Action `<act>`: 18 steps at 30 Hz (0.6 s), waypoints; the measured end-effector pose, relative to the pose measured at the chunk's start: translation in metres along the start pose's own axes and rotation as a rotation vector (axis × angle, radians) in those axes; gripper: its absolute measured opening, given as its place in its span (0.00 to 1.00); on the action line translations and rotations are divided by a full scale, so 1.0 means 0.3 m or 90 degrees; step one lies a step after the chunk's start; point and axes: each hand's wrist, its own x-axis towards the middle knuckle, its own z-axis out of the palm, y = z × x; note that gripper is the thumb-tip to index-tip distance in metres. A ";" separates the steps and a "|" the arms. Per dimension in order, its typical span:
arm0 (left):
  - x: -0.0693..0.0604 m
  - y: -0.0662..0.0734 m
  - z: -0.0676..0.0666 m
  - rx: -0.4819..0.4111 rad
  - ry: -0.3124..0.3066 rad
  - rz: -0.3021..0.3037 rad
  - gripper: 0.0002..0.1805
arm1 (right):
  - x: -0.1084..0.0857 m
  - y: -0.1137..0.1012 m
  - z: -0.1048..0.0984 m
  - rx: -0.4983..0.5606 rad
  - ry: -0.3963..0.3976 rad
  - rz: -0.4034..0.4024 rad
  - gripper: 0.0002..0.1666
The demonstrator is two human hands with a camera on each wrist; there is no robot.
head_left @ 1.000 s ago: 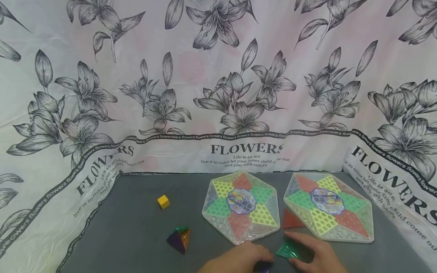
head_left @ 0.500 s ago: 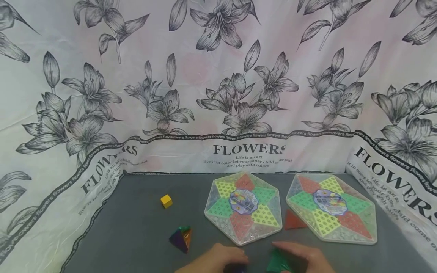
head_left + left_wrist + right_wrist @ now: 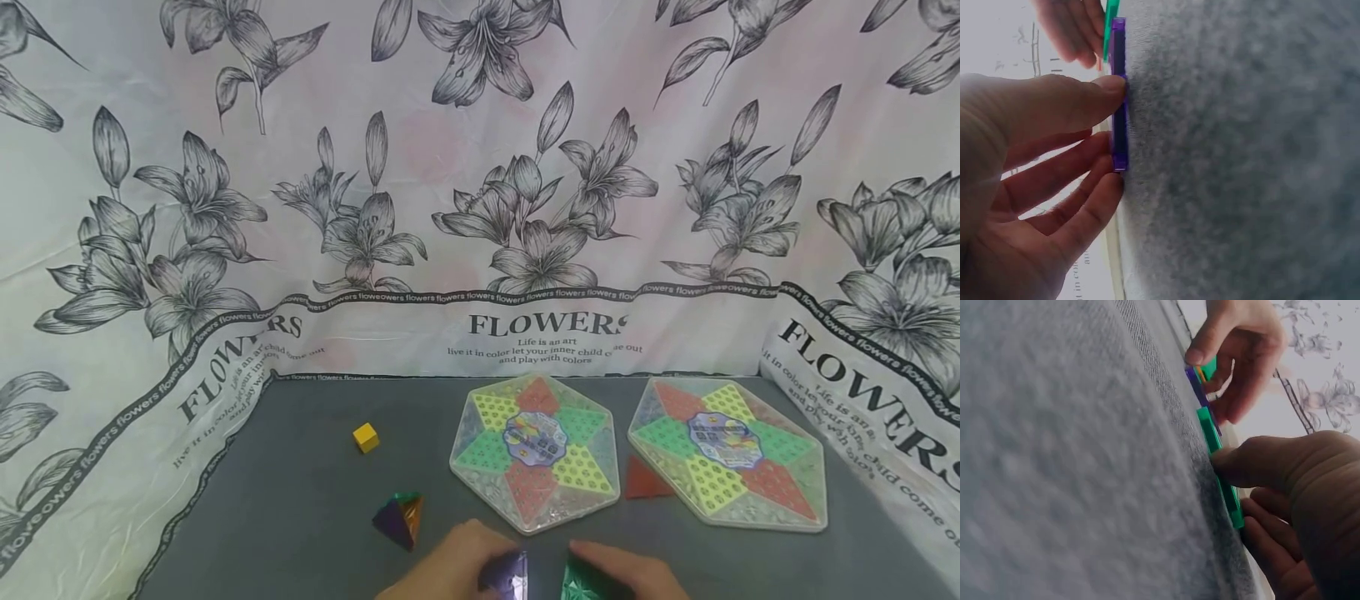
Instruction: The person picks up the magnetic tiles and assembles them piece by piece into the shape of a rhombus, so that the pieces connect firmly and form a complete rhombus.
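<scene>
across the grey table [image 3: 300, 517], the left hand [image 3: 453, 562] is pinching a purple tile [image 3: 514, 575] and the right hand [image 3: 630, 571] is pinching a green tile [image 3: 581, 581] just beside it. steadying both is probably calling for light fingers, leaving facing edges uncovered

Glossy, translucent plastic, by the look of it, in the purple tile [image 3: 516, 575] and green tile [image 3: 581, 582], with bright streaks of shine. Similar gleam on the multicoloured pyramid [image 3: 401, 523]. Smooth, clear plastic over the left box [image 3: 487, 504] and right box [image 3: 765, 510]. Matt, rough, cloth-like nap across the grey tabletop [image 3: 315, 517]. Creased, faint sheen on the floral backdrop [image 3: 405, 333]; cannot tell whether cloth or plastic.
</scene>
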 end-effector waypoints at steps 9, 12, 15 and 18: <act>-0.005 -0.060 0.080 -0.005 -0.005 -0.034 0.23 | 0.015 -0.076 0.006 -0.002 -0.006 0.010 0.39; 0.014 0.017 0.037 -0.026 -0.013 -0.044 0.20 | 0.019 -0.089 0.017 0.019 -0.007 0.028 0.38; 0.022 0.005 0.064 -0.018 -0.008 -0.032 0.20 | 0.022 -0.095 0.028 0.036 -0.008 0.041 0.37; 0.018 -0.046 0.117 -0.014 -0.003 -0.027 0.21 | 0.020 -0.090 0.035 0.039 -0.008 0.041 0.38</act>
